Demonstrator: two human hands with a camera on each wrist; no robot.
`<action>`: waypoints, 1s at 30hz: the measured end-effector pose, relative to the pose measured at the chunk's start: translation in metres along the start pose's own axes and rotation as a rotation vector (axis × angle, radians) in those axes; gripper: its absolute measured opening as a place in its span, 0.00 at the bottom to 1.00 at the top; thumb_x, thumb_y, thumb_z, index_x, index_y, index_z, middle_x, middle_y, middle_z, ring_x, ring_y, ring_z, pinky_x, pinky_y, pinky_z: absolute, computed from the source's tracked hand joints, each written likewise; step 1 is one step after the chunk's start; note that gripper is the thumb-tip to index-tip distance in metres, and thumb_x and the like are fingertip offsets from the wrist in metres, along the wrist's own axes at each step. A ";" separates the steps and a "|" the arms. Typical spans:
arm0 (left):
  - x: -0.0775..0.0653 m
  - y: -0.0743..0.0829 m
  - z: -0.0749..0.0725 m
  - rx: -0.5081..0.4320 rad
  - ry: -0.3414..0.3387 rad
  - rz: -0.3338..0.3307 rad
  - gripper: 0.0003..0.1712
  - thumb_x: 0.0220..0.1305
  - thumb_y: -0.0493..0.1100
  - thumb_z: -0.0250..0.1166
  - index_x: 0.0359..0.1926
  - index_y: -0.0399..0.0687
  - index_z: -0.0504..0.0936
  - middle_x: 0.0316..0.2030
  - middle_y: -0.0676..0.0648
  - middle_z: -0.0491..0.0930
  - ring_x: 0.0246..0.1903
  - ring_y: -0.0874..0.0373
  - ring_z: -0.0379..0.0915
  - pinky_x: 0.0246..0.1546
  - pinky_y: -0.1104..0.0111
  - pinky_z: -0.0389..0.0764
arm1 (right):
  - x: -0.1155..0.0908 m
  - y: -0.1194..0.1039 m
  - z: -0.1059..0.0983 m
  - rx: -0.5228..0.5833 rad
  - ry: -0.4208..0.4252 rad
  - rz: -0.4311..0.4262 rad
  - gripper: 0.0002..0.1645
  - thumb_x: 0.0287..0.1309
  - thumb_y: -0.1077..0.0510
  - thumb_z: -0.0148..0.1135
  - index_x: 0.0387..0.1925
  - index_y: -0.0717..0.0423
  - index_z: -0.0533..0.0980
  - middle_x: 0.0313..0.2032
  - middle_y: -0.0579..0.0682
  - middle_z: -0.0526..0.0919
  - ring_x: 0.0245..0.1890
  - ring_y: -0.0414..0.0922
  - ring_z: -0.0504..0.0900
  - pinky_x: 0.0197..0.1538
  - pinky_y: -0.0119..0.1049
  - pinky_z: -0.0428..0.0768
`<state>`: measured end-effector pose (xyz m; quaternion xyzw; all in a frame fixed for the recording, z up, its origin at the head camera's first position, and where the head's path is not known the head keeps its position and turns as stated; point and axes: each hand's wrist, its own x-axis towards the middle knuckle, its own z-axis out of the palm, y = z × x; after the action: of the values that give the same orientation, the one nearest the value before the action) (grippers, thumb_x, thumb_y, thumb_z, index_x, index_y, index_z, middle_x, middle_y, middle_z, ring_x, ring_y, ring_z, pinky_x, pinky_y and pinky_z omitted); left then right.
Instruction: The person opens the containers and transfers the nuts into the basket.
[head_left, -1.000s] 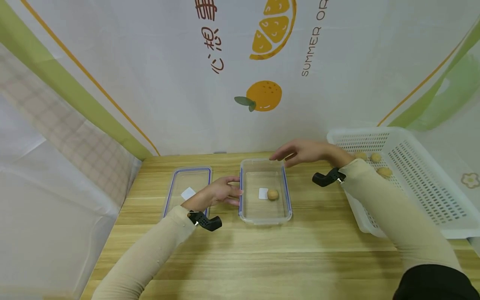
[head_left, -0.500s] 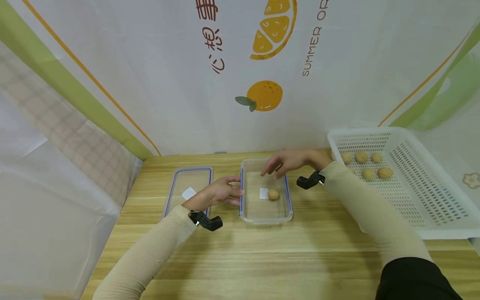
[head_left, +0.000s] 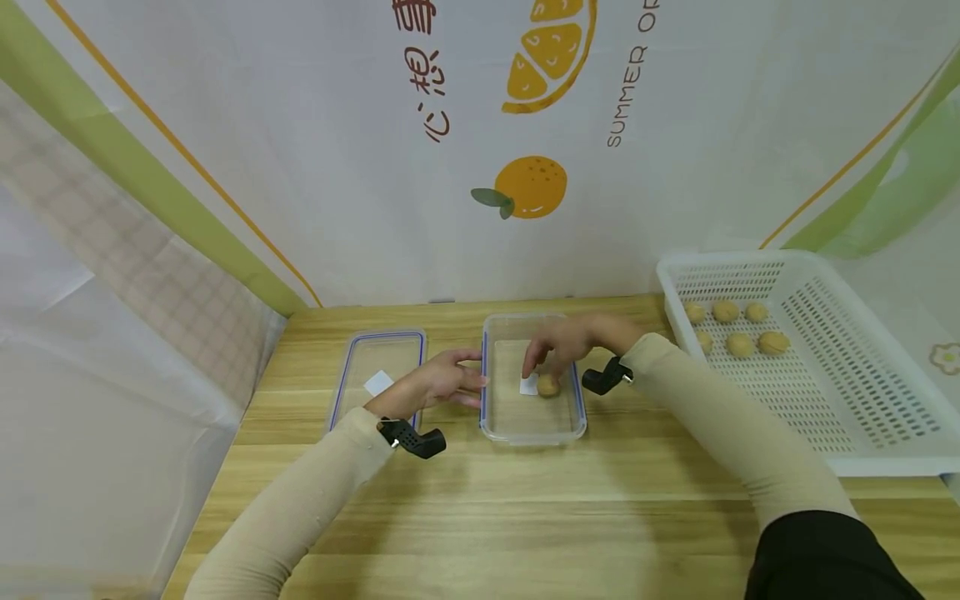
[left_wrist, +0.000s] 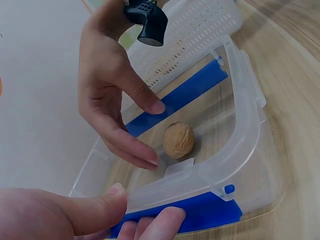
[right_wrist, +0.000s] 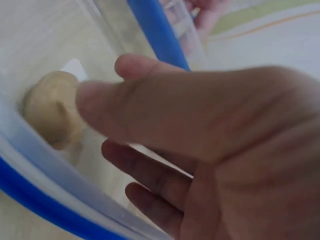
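Note:
A walnut (head_left: 548, 387) lies beside a white square label (head_left: 528, 385) in a clear plastic food container (head_left: 531, 438) with blue strips along its sides. My right hand (head_left: 567, 340) reaches down into the container with thumb and fingers apart. Its fingertips are close to the walnut, as the left wrist view shows, with nothing between them. At the container's left side, my left hand (head_left: 450, 379) touches the wall with spread fingers. In the left wrist view, its thumb (left_wrist: 107, 207) is at the rim and its fingertips rest against the blue strip (left_wrist: 210, 212).
Left of the container lies a clear lid (head_left: 386, 350) with a blue seal and a white label. A white perforated basket (head_left: 862, 400) with several walnuts (head_left: 740, 345) stands at the right. Behind the wooden table (head_left: 525, 517) hangs a printed curtain (head_left: 337, 167).
My right hand has moved left and down from beyond the container's far right corner to the walnut inside. The left hand stays at the container's side.

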<state>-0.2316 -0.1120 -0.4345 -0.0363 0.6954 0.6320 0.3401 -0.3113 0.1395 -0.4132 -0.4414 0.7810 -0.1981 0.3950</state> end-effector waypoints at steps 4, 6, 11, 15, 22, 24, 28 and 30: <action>0.001 -0.001 0.000 0.006 -0.004 -0.004 0.37 0.74 0.26 0.56 0.78 0.33 0.52 0.63 0.24 0.71 0.62 0.32 0.72 0.51 0.55 0.88 | 0.002 -0.004 0.006 -0.055 -0.015 0.070 0.25 0.52 0.74 0.69 0.53 0.57 0.84 0.51 0.48 0.83 0.56 0.48 0.77 0.65 0.41 0.79; 0.001 -0.001 -0.001 0.014 -0.007 -0.006 0.36 0.74 0.26 0.56 0.78 0.33 0.52 0.62 0.24 0.71 0.61 0.32 0.72 0.53 0.54 0.87 | 0.003 -0.005 0.008 -0.067 -0.019 0.097 0.27 0.51 0.76 0.66 0.53 0.56 0.84 0.48 0.47 0.82 0.52 0.46 0.76 0.62 0.38 0.79; 0.001 -0.001 0.000 0.020 -0.004 -0.009 0.36 0.74 0.27 0.56 0.78 0.33 0.53 0.62 0.24 0.71 0.61 0.32 0.72 0.55 0.52 0.85 | 0.005 -0.005 0.012 -0.077 -0.012 0.116 0.29 0.47 0.79 0.62 0.51 0.58 0.84 0.44 0.46 0.80 0.47 0.42 0.74 0.58 0.33 0.79; 0.001 -0.001 0.000 0.019 -0.001 -0.008 0.36 0.74 0.27 0.56 0.78 0.33 0.52 0.63 0.24 0.71 0.61 0.32 0.72 0.54 0.52 0.85 | 0.006 -0.005 0.013 -0.079 -0.004 0.115 0.27 0.47 0.80 0.63 0.49 0.59 0.84 0.40 0.45 0.79 0.41 0.40 0.73 0.48 0.28 0.78; 0.002 -0.001 0.000 0.022 0.001 -0.004 0.36 0.74 0.27 0.56 0.77 0.33 0.53 0.63 0.24 0.71 0.61 0.32 0.73 0.51 0.55 0.88 | 0.005 -0.008 0.015 -0.112 0.010 0.135 0.22 0.52 0.77 0.66 0.47 0.57 0.85 0.40 0.46 0.81 0.39 0.40 0.76 0.43 0.28 0.80; 0.002 -0.001 0.000 0.023 -0.001 -0.003 0.36 0.74 0.27 0.56 0.77 0.33 0.53 0.62 0.24 0.72 0.60 0.32 0.73 0.51 0.55 0.88 | 0.005 -0.008 0.016 -0.125 0.017 0.139 0.21 0.53 0.75 0.67 0.47 0.56 0.86 0.41 0.46 0.82 0.41 0.41 0.78 0.46 0.30 0.83; 0.002 -0.001 0.000 0.023 -0.004 -0.003 0.36 0.74 0.27 0.56 0.77 0.33 0.53 0.62 0.24 0.72 0.60 0.31 0.73 0.50 0.56 0.88 | 0.007 -0.007 0.017 -0.127 0.032 0.138 0.21 0.52 0.74 0.68 0.46 0.55 0.86 0.40 0.45 0.82 0.40 0.40 0.78 0.45 0.30 0.83; 0.002 -0.001 0.000 0.026 -0.005 -0.001 0.36 0.74 0.27 0.56 0.77 0.33 0.54 0.62 0.24 0.72 0.61 0.31 0.73 0.50 0.56 0.88 | 0.008 -0.007 0.018 -0.124 0.041 0.132 0.21 0.50 0.74 0.67 0.46 0.55 0.86 0.38 0.45 0.81 0.38 0.39 0.76 0.42 0.29 0.81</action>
<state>-0.2329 -0.1114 -0.4368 -0.0308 0.7026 0.6229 0.3426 -0.2956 0.1301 -0.4229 -0.4086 0.8270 -0.1318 0.3631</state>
